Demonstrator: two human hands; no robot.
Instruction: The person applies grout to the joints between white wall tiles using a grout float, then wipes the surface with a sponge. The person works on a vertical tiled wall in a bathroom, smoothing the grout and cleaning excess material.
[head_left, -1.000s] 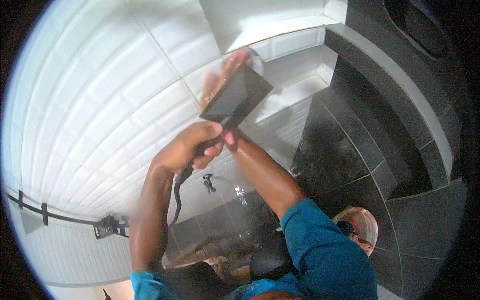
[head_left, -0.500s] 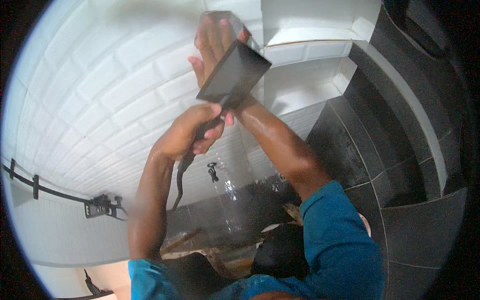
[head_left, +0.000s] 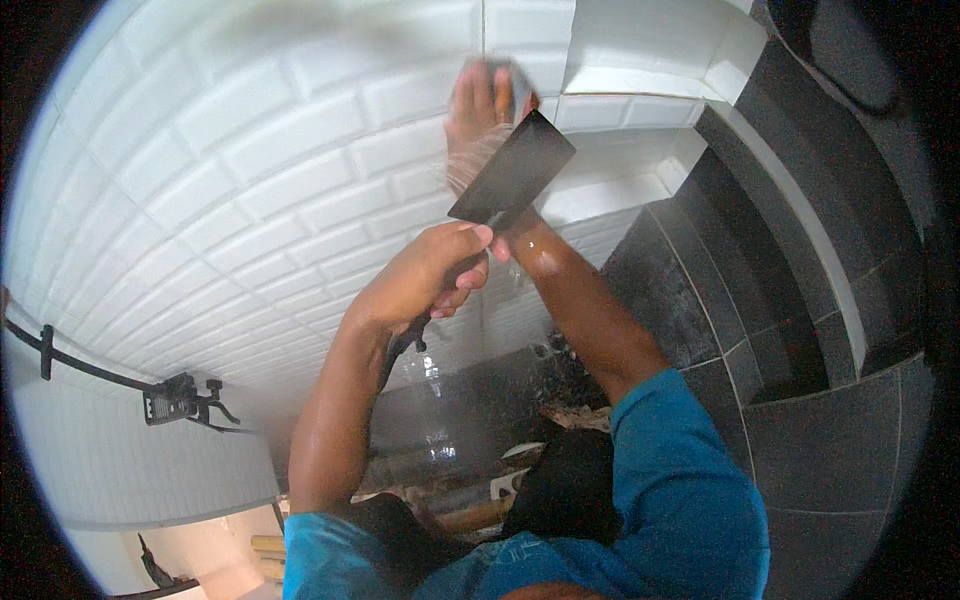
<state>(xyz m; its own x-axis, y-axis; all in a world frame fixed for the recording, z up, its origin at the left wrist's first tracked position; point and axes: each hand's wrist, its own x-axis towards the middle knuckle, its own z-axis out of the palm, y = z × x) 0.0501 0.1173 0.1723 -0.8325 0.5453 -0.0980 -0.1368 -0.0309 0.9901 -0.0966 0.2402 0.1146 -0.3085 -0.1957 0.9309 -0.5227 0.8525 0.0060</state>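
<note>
My left hand (head_left: 445,265) is closed around the handle of a black hand shower (head_left: 515,170). Its flat rectangular head is tilted in front of my right wrist, and water streaks show beside it. My right hand (head_left: 480,110) is pressed to the white tiled wall (head_left: 300,150), fingers over a greyish, round-edged thing (head_left: 522,85) that is blurred and mostly covered. The shower head hides part of that hand's heel and wrist. Wet patches shine on my right forearm.
White recessed shelves (head_left: 640,110) are set in the wall at upper right, beside dark grey tiled steps (head_left: 780,250). A black rail with a fixture (head_left: 175,398) runs along the left. A black tap (head_left: 418,335) shows below my left hand. Several pale objects (head_left: 510,485) lie low down.
Both hands and the hand shower have shifted right and slightly down in the picture. My right hand is still against the wall, and the left keeps its grip on the shower.
</note>
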